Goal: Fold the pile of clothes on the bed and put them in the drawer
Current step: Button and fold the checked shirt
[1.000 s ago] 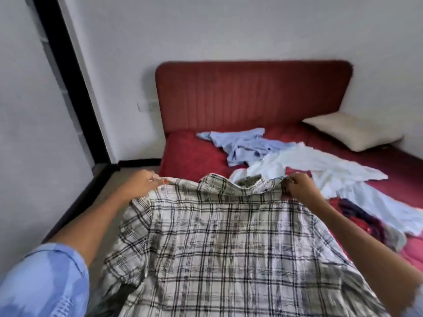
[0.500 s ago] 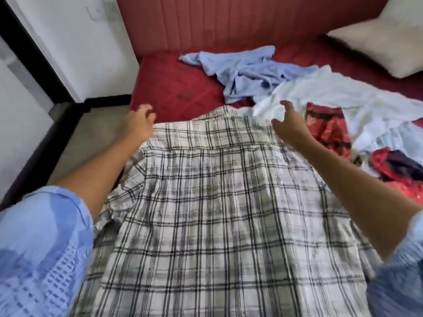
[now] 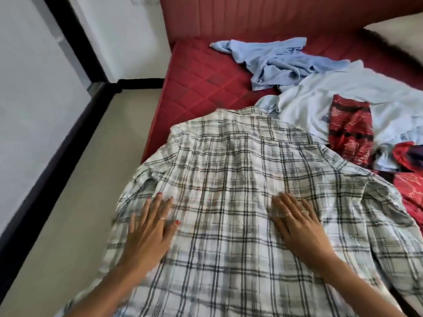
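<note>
The plaid shirt (image 3: 240, 191) lies back-up at the bed's (image 3: 201, 83) near left corner, its left side overhanging the edge. To smooth it well, sweep both palms outward from the centre toward the sleeves before folding. The left hand (image 3: 148, 227) and right hand (image 3: 297, 223) lie flat on the cloth, fingers straight and spread, gripping nothing, forearms reaching forward side by side

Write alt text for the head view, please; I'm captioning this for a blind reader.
Two hands, left hand and right hand, press flat on a plaid shirt spread back-up over the corner of a red bed. Beyond it lie a crumpled blue garment, a white garment and red patterned clothes.
</note>
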### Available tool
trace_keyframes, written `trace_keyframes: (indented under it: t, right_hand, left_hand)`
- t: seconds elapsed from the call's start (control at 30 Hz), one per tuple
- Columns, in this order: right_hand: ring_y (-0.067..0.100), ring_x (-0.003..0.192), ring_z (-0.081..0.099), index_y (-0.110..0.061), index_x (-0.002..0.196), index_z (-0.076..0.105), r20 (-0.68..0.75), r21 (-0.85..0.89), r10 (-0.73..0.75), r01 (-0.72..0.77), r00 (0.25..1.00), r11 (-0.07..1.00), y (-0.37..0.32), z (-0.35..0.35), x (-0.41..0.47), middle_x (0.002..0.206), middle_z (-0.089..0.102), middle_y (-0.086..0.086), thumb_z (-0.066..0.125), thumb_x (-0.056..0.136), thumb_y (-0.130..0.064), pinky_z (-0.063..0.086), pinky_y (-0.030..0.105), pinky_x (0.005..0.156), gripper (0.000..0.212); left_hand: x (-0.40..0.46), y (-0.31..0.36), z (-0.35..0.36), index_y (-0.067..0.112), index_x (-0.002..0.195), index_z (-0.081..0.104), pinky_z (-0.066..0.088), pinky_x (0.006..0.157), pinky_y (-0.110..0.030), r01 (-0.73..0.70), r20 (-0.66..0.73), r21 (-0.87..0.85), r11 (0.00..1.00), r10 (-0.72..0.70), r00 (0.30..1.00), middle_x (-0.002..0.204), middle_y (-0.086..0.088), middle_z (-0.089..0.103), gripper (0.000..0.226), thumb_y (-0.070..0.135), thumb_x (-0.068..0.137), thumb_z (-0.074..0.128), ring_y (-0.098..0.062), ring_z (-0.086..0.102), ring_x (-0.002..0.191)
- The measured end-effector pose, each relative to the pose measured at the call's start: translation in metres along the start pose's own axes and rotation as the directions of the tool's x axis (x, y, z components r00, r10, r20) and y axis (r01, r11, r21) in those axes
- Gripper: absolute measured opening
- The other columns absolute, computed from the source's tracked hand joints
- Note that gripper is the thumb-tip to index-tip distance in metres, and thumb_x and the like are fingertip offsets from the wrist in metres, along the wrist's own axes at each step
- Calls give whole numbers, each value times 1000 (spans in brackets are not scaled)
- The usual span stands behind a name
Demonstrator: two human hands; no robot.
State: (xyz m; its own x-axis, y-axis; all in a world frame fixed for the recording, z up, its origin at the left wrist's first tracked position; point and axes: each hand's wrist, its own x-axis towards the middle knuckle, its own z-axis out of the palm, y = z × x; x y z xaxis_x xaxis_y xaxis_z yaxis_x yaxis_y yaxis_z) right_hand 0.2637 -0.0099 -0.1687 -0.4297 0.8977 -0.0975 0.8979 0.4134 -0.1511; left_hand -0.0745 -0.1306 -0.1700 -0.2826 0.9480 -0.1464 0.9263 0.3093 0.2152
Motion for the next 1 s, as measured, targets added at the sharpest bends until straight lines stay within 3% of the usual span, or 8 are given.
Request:
trace_keyframes:
  t: [0.1, 0.17, 0.23, 0.37, 0.63, 0.8, 0.9, 1.0]
  right_hand:
    - [18, 147, 17, -21, 150, 27, 33, -62, 24, -22, 999, 998, -6, -10, 8, 157, 24, 2, 5, 89, -57, 7, 41, 120, 75]
    - [23, 143, 27, -16, 146, 34, 76, -102, 80, -72, 994, 992, -22, -21, 13, 153, 33, 6, 26, 95, -44, 19, 44, 116, 58]
    - [30, 133, 41, -13, 135, 43, 102, -107, 135, -124, 986, 986, -48, -30, 14, 143, 43, 10, 42, 96, -33, 29, 45, 110, 44]
    - [34, 123, 50, -13, 128, 51, 117, -81, 104, -95, 988, 992, -107, -42, 20, 134, 48, 13, 48, 94, -29, 33, 47, 105, 38]
    - [30, 125, 50, -17, 131, 53, 156, 51, -234, 228, 960, 972, -230, -32, 38, 140, 44, 7, 51, 95, -24, 40, 45, 104, 36]
    - [27, 125, 49, -15, 137, 46, 122, 77, -403, 396, 907, 915, -276, -21, 48, 148, 35, 3, 49, 95, -9, 49, 41, 93, 43]
    - [28, 122, 52, -12, 138, 44, 98, 36, -471, 470, 877, 882, -301, -16, 62, 146, 36, 4, 48, 97, -12, 51, 40, 85, 42]
    - [31, 128, 45, -10, 143, 38, 108, -39, -525, 531, 844, 847, -327, -11, 76, 147, 35, 7, 49, 96, -14, 47, 41, 93, 48]
  left_hand:
    - [-27, -21, -25, 27, 153, 13, 8, 119, -43, 157, -9, -133, 979, -160, 987, 161, 1, 4, 67, 59, 96, 24, -21, 4, 148]
    - [-42, -34, -36, 15, 145, 38, 27, 113, -44, 244, -27, -257, 935, -259, 966, 152, -9, 34, 56, 44, 97, 41, -27, 30, 140]
    - [-61, -44, -40, 11, 137, 49, 37, 107, -44, 299, -23, -339, 892, -325, 945, 141, -12, 48, 50, 39, 95, 48, -30, 42, 131]
    - [-100, -54, -37, 16, 129, 55, 44, 100, -44, 324, 5, -459, 827, -362, 932, 133, -8, 53, 43, 40, 93, 52, -27, 52, 121]
    - [-110, -72, -39, 23, 104, 66, 49, 66, -30, 291, -73, -573, 766, -401, 913, 115, -2, 61, 17, 23, 94, 52, -24, 63, 81]
    - [-108, -70, -38, 15, 100, 69, 50, 63, -29, 301, -39, -590, 749, -399, 916, 94, -1, 68, 22, 29, 95, 53, -18, 63, 85]
    - [-102, -72, -37, 16, 85, 63, 42, 58, -26, 382, 78, -568, 729, -414, 907, 76, 3, 61, 27, 37, 96, 50, -17, 59, 71]
    - [-95, -75, -33, 17, 74, 51, 42, 66, -30, 452, 242, -532, 716, -383, 892, 72, 2, 53, 36, 46, 95, 46, -22, 58, 75]
